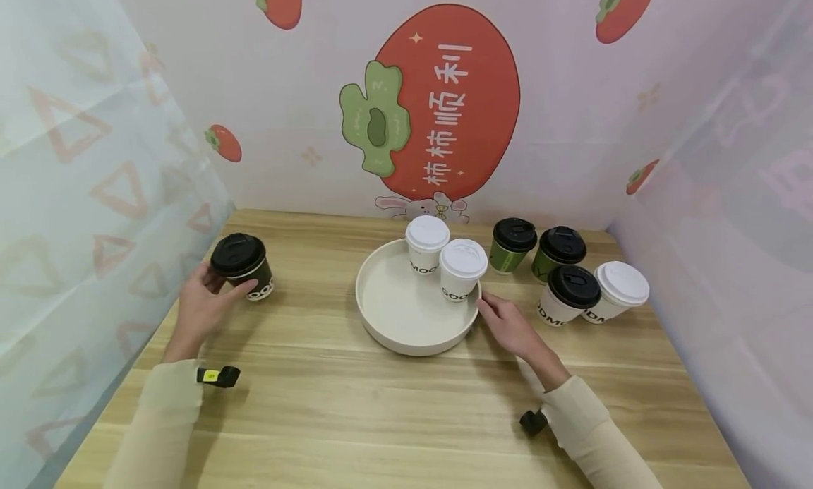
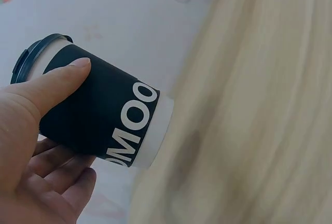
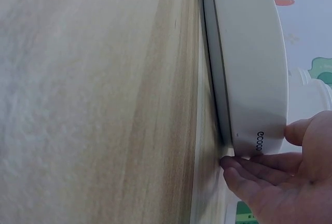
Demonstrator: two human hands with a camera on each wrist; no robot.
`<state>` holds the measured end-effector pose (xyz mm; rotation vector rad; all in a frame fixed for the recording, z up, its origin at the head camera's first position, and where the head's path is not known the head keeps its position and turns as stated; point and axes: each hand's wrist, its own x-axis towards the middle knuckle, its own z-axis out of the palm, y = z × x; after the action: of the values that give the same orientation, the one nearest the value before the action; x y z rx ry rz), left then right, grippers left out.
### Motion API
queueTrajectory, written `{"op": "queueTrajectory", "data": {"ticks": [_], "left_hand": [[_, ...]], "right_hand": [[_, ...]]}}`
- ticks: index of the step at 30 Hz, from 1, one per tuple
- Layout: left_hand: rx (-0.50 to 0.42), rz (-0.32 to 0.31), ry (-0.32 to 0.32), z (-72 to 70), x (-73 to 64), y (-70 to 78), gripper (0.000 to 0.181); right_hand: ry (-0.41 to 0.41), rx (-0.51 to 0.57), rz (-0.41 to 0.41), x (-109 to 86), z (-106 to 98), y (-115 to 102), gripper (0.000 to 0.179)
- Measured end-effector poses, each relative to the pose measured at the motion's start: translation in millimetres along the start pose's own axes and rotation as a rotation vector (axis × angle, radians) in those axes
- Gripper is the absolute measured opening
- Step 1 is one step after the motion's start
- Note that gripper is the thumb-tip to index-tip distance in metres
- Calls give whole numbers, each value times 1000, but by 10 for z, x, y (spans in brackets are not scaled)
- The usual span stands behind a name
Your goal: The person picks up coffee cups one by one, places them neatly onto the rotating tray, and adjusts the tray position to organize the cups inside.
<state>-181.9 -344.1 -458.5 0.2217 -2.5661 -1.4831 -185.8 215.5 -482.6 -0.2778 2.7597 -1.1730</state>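
My left hand (image 1: 205, 302) grips a paper coffee cup (image 2: 98, 110) with a black lid and a black sleeve with white letters, at the table's left side. In the left wrist view the thumb lies along the sleeve and the fingers curl beneath it. My right hand (image 1: 508, 324) holds the right edge of a round cream tray (image 1: 394, 305). The right wrist view shows the thumb at the tray's rim and the fingers against its outer wall. Two white-lidded cups stand in the tray: one at the back (image 1: 427, 243), another at the right (image 1: 462, 269).
Right of the tray stand two green cups with black lids, one nearer the tray (image 1: 506, 257) and one beyond it (image 1: 551, 260). In front are a white cup with a black lid (image 1: 559, 309) and a white-lidded cup (image 1: 603, 307). Printed cloth walls enclose the wooden table (image 1: 356, 411).
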Motion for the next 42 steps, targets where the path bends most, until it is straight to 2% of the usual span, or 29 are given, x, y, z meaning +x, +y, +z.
{"op": "queueTrajectory", "data": {"ticks": [3, 9, 12, 17, 20, 24, 29, 38, 42], "left_hand": [[1, 44, -16, 108, 40, 220, 80], [-1, 193, -41, 392, 115, 665, 77], [-32, 249, -77, 546, 151, 875, 75], [-114, 313, -148, 809, 237, 1161, 77], [-126, 312, -186, 968, 282, 1270, 80], [-135, 298, -230, 1172, 332, 1343, 82], [-154, 292, -270, 1400, 379, 1356, 81], [-191, 224, -334, 1704, 451, 1225, 77], [-161, 219, -343, 1780, 480, 1150, 79]], "right_hand": [[9, 3, -6, 2, -7, -4, 52], [15, 2, -9, 7, -15, -16, 51], [11, 2, -9, 9, -13, -5, 51], [7, 4, -6, 13, -14, 11, 52], [7, 7, -4, 12, -12, 16, 52], [6, 7, 0, 9, -8, 15, 52], [1, 8, 1, 8, -7, 7, 53], [-6, 8, 13, -4, -5, -4, 53], [-6, 9, 12, -5, 4, -15, 52]]}}
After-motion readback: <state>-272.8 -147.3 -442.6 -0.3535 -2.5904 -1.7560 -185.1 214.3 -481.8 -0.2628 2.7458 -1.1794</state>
